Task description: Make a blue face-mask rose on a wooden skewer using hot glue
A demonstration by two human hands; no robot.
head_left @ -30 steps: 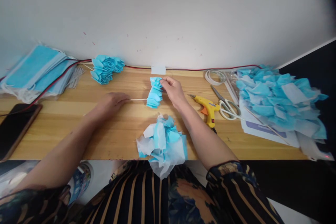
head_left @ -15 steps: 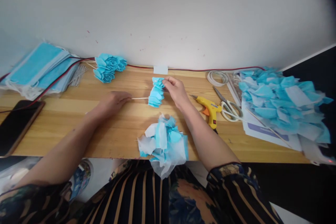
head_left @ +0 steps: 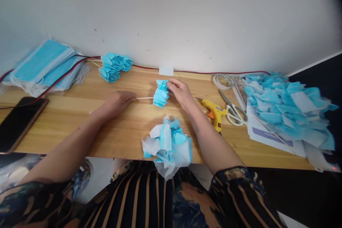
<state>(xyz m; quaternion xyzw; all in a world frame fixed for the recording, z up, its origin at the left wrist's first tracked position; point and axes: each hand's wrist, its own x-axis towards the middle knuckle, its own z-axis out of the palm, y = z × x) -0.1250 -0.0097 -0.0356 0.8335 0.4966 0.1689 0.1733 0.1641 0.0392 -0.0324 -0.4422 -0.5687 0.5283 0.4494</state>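
Note:
My left hand [head_left: 120, 102] is closed around the end of a thin wooden stick [head_left: 145, 98], which lies sideways above the table. On the stick's other end sits a blue flower of layered petals [head_left: 160, 97]. My right hand [head_left: 179, 92] pinches the flower's upper edge between thumb and fingers. Nearer to me, a loose heap of blue and white fabric pieces [head_left: 166, 139] lies at the table's front edge. A yellow glue gun [head_left: 217, 114] rests just right of my right forearm.
Blue face masks [head_left: 42, 60] are stacked at left above a phone [head_left: 22, 121]. Finished blue flowers [head_left: 113, 66] lie by the wall. Scissors [head_left: 236, 114], a roll of white tape [head_left: 223, 81] and a large blue petal heap [head_left: 288, 110] stand at right. A red-black cable [head_left: 203, 72] follows the wall.
The whole view has shifted slightly. Both hands keep their holds on the stick and the flower, with hardly any movement between them.

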